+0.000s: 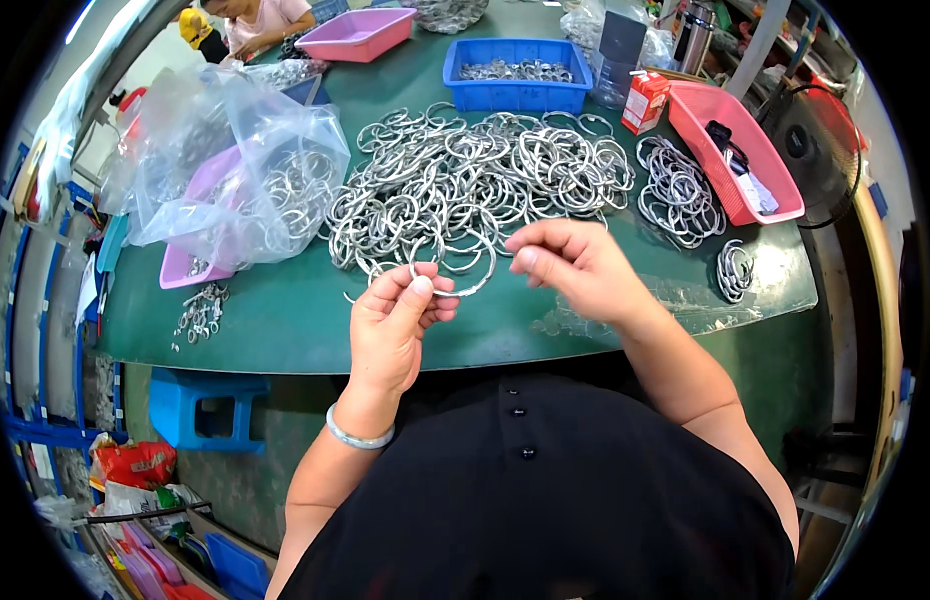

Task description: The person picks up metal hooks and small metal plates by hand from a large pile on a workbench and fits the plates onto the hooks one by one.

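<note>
Between the thumb and fingers of my left hand [397, 315] is a silver-coloured metal bangle [482, 285], held upright at the near side of a large heap. That heap of similar bangles [475, 165] spreads over the middle of the green table [285, 325]. Just right of the held bangle, apart from it, hovers my right hand [575, 265]. Its thumb and forefinger are drawn together and the other fingers curl under, so anything inside is hidden. A smaller pile of bangles [678, 190] and a little stack of bangles [733, 270] lie to the right.
Left stands a clear plastic bag [255, 190] over a pink tray [175, 268], with small metal pieces [200, 312] nearby. Behind are a blue bin [520, 98] and a pink basin [355, 38]. A pink basket [750, 175] and a fan [810, 140] stand right. Another person [260, 25] sits far left.
</note>
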Demonstrator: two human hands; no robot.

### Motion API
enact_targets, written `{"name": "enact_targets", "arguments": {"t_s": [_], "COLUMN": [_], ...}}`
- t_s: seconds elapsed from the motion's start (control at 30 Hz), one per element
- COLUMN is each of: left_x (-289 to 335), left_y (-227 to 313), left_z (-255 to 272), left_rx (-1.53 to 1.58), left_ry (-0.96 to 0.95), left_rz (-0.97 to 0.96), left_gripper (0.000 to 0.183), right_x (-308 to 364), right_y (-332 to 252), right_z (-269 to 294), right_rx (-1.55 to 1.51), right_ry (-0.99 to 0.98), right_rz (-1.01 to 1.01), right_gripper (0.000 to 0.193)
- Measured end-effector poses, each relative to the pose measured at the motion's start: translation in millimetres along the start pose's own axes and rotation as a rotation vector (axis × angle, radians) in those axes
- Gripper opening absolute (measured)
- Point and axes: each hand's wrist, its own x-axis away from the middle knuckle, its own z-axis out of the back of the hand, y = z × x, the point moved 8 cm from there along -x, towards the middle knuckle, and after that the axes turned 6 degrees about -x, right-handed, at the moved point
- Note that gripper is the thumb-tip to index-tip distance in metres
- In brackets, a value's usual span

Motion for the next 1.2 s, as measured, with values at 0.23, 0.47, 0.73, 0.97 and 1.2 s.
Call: {"name": "enact_targets", "arguments": {"t_s": [0.23,0.47,0.73,0.97,1.2], "left_x": [0.9,2.6,2.0,1.8,3.7], "left_y": [-6.5,-6.3,-11.8,-18.9,-21.3], "left_z": [-5.3,-7.2,-3.7,-1.4,0.8], "left_rx": [0.007,0.032,0.062,0.119,0.159], "left_ry": [-0.043,-0.088,-0.107,-0.104,-0.097], "left_rz": [0.053,0.059,0.119,0.185,0.222], "left_gripper": [0.018,0.024,0.026,0.025,0.025], "right_x": [-2.8,-6.1,-8.1,-6.9,-6.1], "right_y": [15.7,28.3,34.8,40.8,45.5], "right_z": [-6.3,-4.5,-5.7,-6.2,-7.3], "right_rx": [-0.108,-0.155,-0.168,-0.199,-0.184], "right_ry": [-0.043,-0.032,-0.052,-0.06,-0.078], "right_rz": [-0.062,-0.131,-0.175,-0.207,-0.223], "right_gripper": [0.016,0.013,0.014,0.015,0.014]}}
